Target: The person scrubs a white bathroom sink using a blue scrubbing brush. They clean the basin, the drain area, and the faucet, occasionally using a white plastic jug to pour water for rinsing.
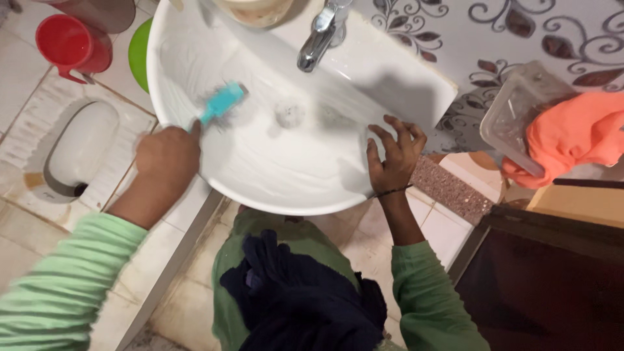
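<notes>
Your left hand (168, 156) is wrapped around the teal brush (221, 103), right hand (392, 156) splayed on the sink (273, 175) rim; looks soapy, so scrub toward the drain (289, 114).

Basin in the middle, floor pan to its left

Tap (320, 36) behind the basin (273, 175) bowl – brush (221, 103) inside it, left of the drain (289, 114); mug (70, 44) behind the floor pan (78, 149); container (513, 114) with cloth (572, 136) at right.
</notes>
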